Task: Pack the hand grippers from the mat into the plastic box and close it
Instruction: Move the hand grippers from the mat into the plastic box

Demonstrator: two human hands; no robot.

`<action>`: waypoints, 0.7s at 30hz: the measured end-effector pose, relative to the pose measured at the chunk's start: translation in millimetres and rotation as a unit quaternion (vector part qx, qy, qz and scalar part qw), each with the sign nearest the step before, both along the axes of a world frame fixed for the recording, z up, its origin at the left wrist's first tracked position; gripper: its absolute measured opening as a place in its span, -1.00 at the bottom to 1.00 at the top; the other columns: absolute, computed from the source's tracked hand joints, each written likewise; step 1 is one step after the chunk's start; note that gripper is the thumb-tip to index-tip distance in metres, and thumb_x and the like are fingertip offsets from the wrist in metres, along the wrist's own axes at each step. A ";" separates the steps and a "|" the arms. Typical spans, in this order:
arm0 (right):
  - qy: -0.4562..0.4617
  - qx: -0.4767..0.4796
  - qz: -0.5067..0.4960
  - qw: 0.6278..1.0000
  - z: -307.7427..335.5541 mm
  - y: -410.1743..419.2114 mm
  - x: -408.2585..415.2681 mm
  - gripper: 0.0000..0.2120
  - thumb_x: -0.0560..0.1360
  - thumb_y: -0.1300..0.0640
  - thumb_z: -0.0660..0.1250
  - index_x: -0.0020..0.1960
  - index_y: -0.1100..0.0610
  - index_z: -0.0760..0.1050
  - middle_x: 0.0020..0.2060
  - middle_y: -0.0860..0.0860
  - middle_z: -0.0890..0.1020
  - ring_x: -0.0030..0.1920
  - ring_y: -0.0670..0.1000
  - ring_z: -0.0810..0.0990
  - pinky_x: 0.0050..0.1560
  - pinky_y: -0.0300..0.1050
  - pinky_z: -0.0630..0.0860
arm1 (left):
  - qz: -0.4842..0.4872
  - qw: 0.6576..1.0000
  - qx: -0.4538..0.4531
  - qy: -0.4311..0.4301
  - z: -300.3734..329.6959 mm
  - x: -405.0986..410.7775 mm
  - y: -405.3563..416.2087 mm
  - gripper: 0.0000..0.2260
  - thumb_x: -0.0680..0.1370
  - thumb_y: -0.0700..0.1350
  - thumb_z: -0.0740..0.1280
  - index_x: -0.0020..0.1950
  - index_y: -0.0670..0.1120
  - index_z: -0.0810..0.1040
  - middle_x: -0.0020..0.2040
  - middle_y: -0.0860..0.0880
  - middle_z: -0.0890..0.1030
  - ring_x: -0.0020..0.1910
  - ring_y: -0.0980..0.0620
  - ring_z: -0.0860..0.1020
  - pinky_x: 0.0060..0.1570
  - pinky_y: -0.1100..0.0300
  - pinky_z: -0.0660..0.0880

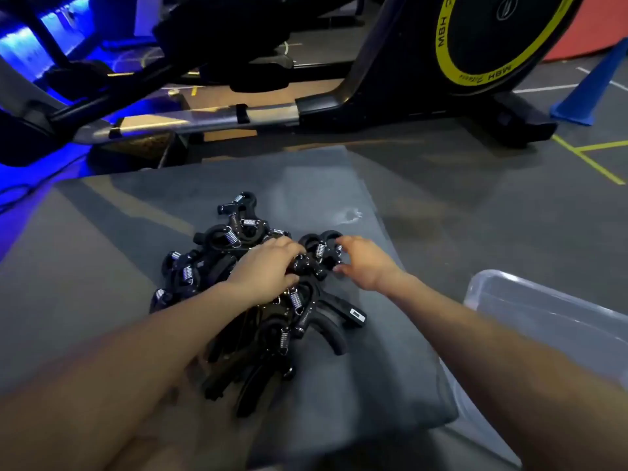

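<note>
Right now you are gathering: left hand fingers are curling over the hand grippers heaped on the mat, right hand pinching one; next they need lifting rightward into the plastic box.

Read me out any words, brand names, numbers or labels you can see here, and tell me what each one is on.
"MBH", printed twice on the yellow ring of the exercise bike's flywheel: once on its left side, once along the bottom; both read upside down.
Small script beside the lower "MBH" on that ring: too blurred to read.
Round emblem on the flywheel: a logo, no legible letters.
White tag on one hand gripper handle: too small to read.
</note>
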State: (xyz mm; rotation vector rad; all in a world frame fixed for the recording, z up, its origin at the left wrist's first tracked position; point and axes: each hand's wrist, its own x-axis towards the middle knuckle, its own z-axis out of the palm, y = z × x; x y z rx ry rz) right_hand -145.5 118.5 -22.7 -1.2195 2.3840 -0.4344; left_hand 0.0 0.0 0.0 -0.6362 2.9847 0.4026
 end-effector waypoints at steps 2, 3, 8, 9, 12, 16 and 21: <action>-0.004 0.018 0.015 1.000 -9.0 -0.2 9.7 -0.55 0.46 0.12 0.37 0.31 0.17 0.39 0.25 0.17 0.52 0.28 0.18 0.47 0.27 0.02 0.43 | -0.015 1.000 -0.014 -0.023 -2.3 5.1 -1.2 -0.55 0.50 -0.04 0.34 0.38 0.00 0.36 0.34 0.03 0.41 0.33 -0.01 0.38 0.33 0.06 0.34; -0.005 0.036 0.026 0.999 -15.5 1.8 15.8 -0.56 0.45 0.13 0.37 0.30 0.17 0.40 0.25 0.16 0.52 0.27 0.18 0.48 0.26 0.02 0.44 | -0.018 0.999 -0.019 -0.025 -5.6 7.9 -0.8 -0.56 0.50 -0.04 0.33 0.37 0.01 0.36 0.33 0.03 0.41 0.33 -0.01 0.38 0.32 0.06 0.35; 0.007 0.073 0.068 0.995 -38.7 15.3 33.8 -0.56 0.44 0.21 0.35 0.31 0.16 0.40 0.27 0.14 0.50 0.28 0.17 0.46 0.22 -0.05 0.41 | -0.037 0.998 -0.027 -0.052 -21.8 22.4 4.6 -0.54 0.51 -0.02 0.33 0.39 0.01 0.34 0.35 0.04 0.39 0.35 0.02 0.35 0.34 0.12 0.31; 0.015 0.076 0.069 0.995 -42.6 17.3 35.2 -0.59 0.44 0.22 0.34 0.28 0.17 0.42 0.25 0.14 0.51 0.26 0.17 0.47 0.20 -0.05 0.41 | -0.041 0.997 -0.027 -0.065 -23.5 26.2 3.9 -0.54 0.51 -0.02 0.33 0.40 0.01 0.33 0.36 0.05 0.38 0.36 0.03 0.34 0.33 0.13 0.29; 0.034 0.080 0.053 0.995 -48.6 20.9 37.9 -0.65 0.45 0.25 0.30 0.22 0.18 0.43 0.22 0.14 0.52 0.24 0.17 0.47 0.15 -0.02 0.44 | -0.041 0.996 -0.026 -0.073 -25.6 28.9 2.0 -0.53 0.51 -0.02 0.33 0.40 0.01 0.33 0.36 0.04 0.38 0.37 0.02 0.33 0.32 0.12 0.28; 0.054 0.086 0.032 0.994 -52.1 24.4 38.6 -0.68 0.45 0.20 0.29 0.21 0.16 0.44 0.19 0.12 0.53 0.23 0.17 0.49 0.10 -0.01 0.46 | -0.030 0.997 -0.006 -0.064 -26.7 21.2 9.3 -0.54 0.50 -0.03 0.34 0.39 0.00 0.35 0.34 0.02 0.40 0.36 0.00 0.34 0.34 0.08 0.32; 0.063 0.075 -0.022 0.995 -28.8 41.9 31.2 -0.73 0.46 0.12 0.31 0.15 0.13 0.46 0.15 0.08 0.57 0.19 0.19 0.53 0.05 -0.01 0.48 | -0.028 0.999 0.029 -0.009 -14.5 3.3 26.6 -0.56 0.50 -0.07 0.35 0.36 -0.02 0.39 0.34 0.01 0.39 0.36 -0.02 0.36 0.34 0.09 0.32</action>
